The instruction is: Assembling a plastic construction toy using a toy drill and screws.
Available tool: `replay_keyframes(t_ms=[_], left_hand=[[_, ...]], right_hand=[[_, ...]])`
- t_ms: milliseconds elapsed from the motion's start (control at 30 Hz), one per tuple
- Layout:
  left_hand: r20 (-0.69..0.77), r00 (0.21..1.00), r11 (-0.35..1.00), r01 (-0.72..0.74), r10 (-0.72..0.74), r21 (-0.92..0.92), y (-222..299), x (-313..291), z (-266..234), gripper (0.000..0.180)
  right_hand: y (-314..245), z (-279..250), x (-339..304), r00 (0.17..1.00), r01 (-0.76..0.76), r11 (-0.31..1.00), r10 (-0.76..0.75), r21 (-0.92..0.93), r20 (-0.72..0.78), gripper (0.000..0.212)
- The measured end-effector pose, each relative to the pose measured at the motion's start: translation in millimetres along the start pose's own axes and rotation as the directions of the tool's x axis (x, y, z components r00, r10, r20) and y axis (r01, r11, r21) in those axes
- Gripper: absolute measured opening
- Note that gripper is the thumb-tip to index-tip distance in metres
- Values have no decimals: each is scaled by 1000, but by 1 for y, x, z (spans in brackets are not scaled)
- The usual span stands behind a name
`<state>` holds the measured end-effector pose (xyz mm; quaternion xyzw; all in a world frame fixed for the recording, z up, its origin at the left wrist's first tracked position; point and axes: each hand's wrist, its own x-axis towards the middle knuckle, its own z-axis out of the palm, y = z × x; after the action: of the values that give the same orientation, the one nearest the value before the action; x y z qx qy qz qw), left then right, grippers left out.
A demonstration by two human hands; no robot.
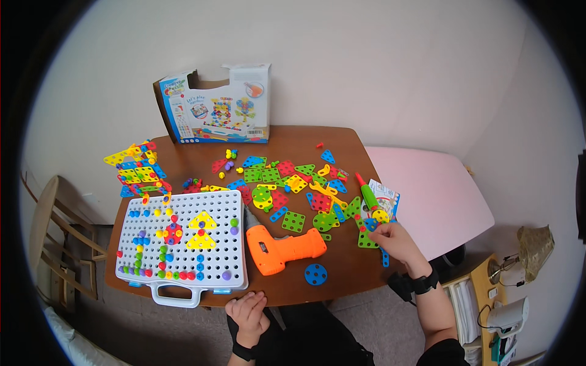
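Observation:
My right hand is at the table's right edge, its fingers closed in a pinch among small plastic pieces. Right at its fingertips is a blue piece, with a yellow round piece just beyond; what the fingers grip is hidden. Under the hand a blue strip pokes out. Farther off lies a green screwdriver with a red tip. My left hand rests by the table's front edge, fingers loosely stretched and holding nothing. Nearby, an orange toy drill lies beside the white pegboard case.
Several colourful perforated plates lie scattered mid-table. A blue disc sits near the front edge. On the left stands a built-up plate structure. At the back is an open cardboard box. A printed sheet lies at the right.

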<state>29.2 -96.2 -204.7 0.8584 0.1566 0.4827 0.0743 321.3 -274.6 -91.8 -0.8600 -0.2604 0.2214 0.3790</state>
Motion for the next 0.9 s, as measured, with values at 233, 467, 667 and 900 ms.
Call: replay_keyframes(t_ms=[233,467,667,900], left_hand=[[-16,1000,1000,-8,8,-6,-2,-1,2,15],[-9,1000,1000,-10,10,6,-1,-2,2,15],[-4,1000,1000,4,-3,18,-2,-3,3,13],[-2,1000,1000,-19,19,22,-3,-3,3,14]], right_hand=[[-10,-27,-30,993,86,953,-105,289,52,16],[8,-12,-50,945,121,982,-158,145,285,19],[23,27,-68,1000,25,966,-25,256,-5,23],[24,53,-67,972,143,936,-72,321,-223,15]])
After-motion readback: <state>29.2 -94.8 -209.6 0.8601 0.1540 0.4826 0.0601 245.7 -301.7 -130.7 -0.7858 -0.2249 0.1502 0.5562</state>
